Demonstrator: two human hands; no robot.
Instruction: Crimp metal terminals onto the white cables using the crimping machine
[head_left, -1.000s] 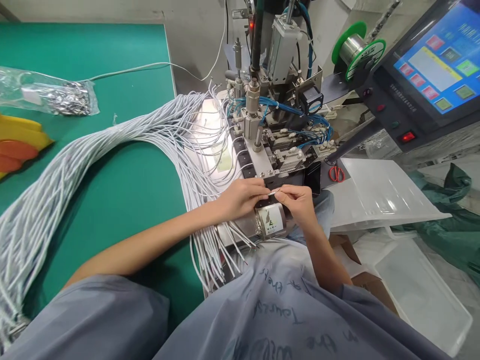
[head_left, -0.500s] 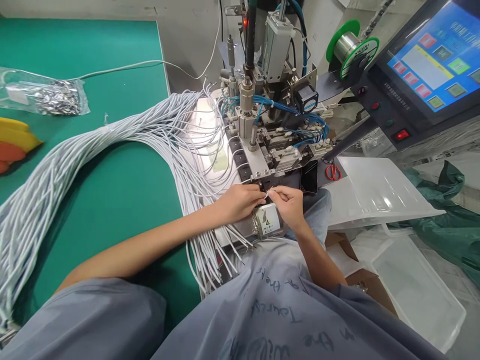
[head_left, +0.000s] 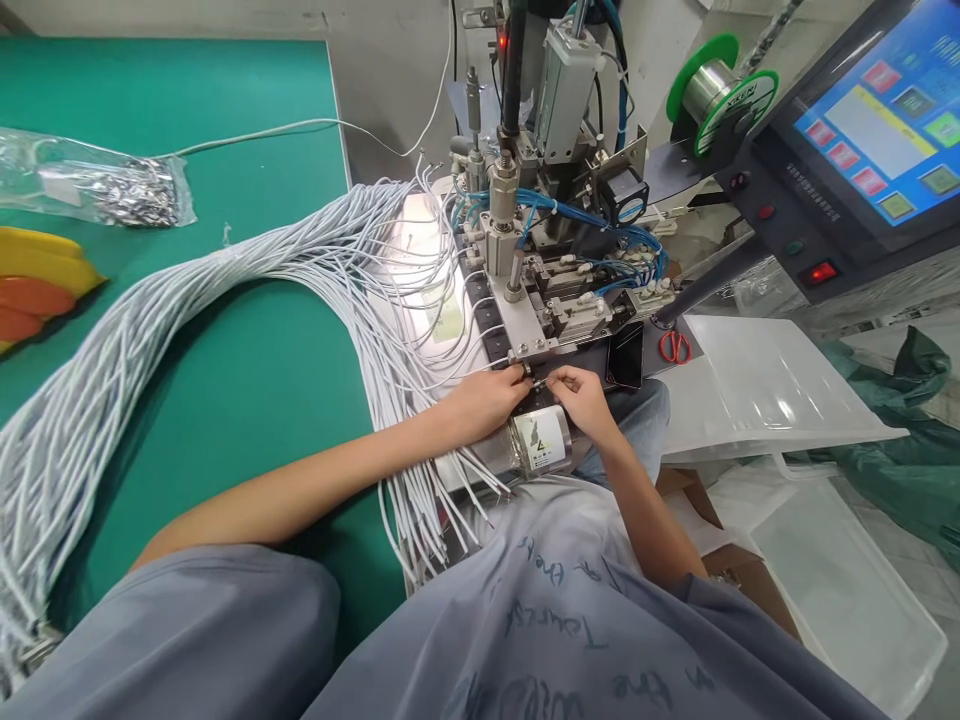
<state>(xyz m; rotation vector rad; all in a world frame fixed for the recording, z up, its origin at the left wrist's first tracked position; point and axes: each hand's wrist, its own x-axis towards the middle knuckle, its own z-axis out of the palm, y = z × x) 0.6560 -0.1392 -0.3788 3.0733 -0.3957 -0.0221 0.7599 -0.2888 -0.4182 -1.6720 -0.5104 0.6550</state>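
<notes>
My left hand [head_left: 491,402] is closed, its fingertips at the dark front edge of the soldering machine [head_left: 517,260]. It pinches a white cable, mostly hidden by the fingers. A short pale cable end [head_left: 538,384] shows between my two hands. My right hand [head_left: 585,402] pinches at this end with thumb and forefinger; the exact contact is too small to make out. Just below the hands lies a clear packet with a white label [head_left: 541,440]. Under my left forearm runs a large bundle of white cables [head_left: 225,265], its loose ends fanned out by the machine.
On the green mat [head_left: 270,380] lie a bag of small metal parts [head_left: 139,190] and yellow and orange objects [head_left: 41,285]. Right of the hands are a phone [head_left: 625,355] and red-handled scissors [head_left: 675,347]. A solder spool [head_left: 709,95] and a control screen [head_left: 885,120] stand above.
My hands have drawn slightly apart, the right one moving a little rightward, while the left stays at the machine's front edge. The whole view has shifted slightly.
</notes>
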